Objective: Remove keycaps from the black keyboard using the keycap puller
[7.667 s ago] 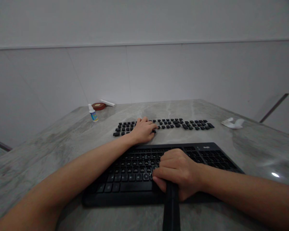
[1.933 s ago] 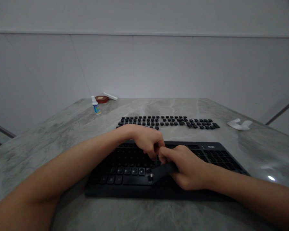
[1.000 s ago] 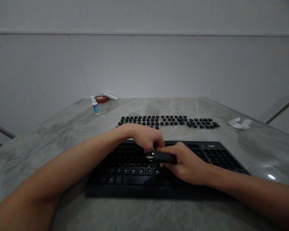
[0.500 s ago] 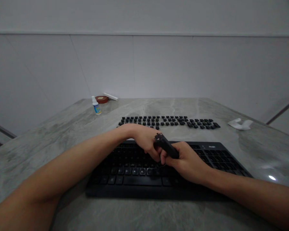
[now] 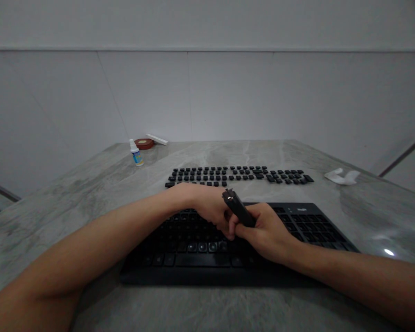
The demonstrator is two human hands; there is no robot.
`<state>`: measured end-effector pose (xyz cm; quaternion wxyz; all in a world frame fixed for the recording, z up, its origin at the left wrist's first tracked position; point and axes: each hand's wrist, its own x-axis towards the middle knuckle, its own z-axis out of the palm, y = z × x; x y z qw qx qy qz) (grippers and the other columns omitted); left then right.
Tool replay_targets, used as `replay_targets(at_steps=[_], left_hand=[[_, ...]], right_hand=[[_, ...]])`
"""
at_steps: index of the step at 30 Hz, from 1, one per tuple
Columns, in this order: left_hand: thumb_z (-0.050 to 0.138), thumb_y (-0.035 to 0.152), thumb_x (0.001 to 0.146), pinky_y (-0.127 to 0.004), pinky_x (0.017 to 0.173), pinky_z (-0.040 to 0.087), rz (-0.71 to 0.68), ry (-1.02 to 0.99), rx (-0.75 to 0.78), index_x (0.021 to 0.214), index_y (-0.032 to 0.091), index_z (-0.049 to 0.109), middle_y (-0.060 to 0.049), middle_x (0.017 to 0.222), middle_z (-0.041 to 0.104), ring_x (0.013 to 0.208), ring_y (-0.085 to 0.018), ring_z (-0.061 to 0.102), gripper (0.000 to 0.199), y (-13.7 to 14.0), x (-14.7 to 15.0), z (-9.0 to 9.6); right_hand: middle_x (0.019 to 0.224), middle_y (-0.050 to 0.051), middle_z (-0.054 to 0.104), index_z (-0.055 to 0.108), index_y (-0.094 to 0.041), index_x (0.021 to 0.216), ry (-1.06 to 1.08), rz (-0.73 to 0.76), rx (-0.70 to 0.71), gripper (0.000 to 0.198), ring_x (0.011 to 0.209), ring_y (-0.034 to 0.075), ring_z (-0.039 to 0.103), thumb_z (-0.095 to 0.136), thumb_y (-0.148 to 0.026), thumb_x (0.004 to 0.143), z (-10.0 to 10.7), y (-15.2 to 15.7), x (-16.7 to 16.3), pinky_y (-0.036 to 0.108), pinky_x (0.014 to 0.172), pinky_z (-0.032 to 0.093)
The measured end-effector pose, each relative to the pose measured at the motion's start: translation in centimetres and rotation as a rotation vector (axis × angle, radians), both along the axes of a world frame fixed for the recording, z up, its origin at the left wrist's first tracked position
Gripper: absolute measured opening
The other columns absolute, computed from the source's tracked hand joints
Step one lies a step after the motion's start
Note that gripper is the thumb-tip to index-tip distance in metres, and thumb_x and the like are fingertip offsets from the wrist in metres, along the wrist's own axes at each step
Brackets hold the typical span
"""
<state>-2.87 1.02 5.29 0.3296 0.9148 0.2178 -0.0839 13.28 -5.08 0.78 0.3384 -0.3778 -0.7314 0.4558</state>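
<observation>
- One slim black tool (image 5: 240, 207) is resting in the right hand (image 5: 271, 235), whose grip is clamping its shaft, notched tip pointing up and away.
- The left hand (image 5: 210, 203) is bending its fingers against the right fingertips; whether that grip is pinching anything, I cannot tell.
- Anything small there could be slipping loose, since the crowded fingers are hiding it.
- The left forearm (image 5: 107, 240) could be disturbing the loose keycaps (image 5: 241, 177), as its wrist end is sitting close to their rows.
- The black keyboard (image 5: 214, 275) is lying on the grey marbled counter (image 5: 207, 309) beneath both hands, its number pad (image 5: 327, 230) showing at the right; key positions above its space bar (image 5: 202, 260) are showing pale round spots.
</observation>
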Motion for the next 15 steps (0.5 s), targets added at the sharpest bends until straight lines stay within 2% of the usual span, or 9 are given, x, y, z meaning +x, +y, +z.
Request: replay_targets(at_steps=[8,11,13,15], left_hand=[[0.073,0.01,0.075,-0.022,0.065,0.047,0.017,0.019,-0.013,0.078,0.014,0.072,0.002,0.075,0.069,0.07,-0.012,0.062,0.006,-0.1,0.2,0.3],[0.068,0.018,0.082,-0.022,0.061,0.046,0.054,0.056,-0.035,0.081,0.013,0.069,0.001,0.068,0.065,0.064,-0.012,0.06,0.006,-0.2,0.5,0.5],[0.059,0.023,0.089,-0.023,0.055,0.043,0.072,0.092,-0.003,0.078,0.012,0.067,0.001,0.061,0.06,0.056,-0.011,0.056,0.018,-0.4,0.7,0.5],[0.056,0.02,0.088,-0.023,0.056,0.042,0.07,0.085,0.087,0.075,0.012,0.066,0.001,0.059,0.058,0.055,-0.011,0.053,0.018,-0.5,0.8,0.3]], right_hand=[[0.058,0.001,0.065,0.065,-0.017,0.057,0.027,-0.01,-0.012,0.014,0.059,0.015,0.061,0.054,-0.016,0.066,0.0,-0.1,0.0,0.026,0.061,0.046],[0.056,0.0,0.062,0.063,-0.017,0.057,0.095,-0.075,-0.019,0.012,0.057,0.015,0.058,0.054,-0.019,0.064,0.1,0.5,0.4,0.026,0.058,0.045],[0.052,-0.001,0.058,0.063,-0.018,0.056,0.108,-0.146,-0.004,0.011,0.054,0.015,0.054,0.054,-0.02,0.062,0.2,0.9,0.8,0.026,0.055,0.042],[0.048,-0.002,0.055,0.063,-0.017,0.054,0.063,-0.177,0.017,0.011,0.051,0.014,0.051,0.054,-0.02,0.06,0.3,1.3,1.1,0.025,0.052,0.038]])
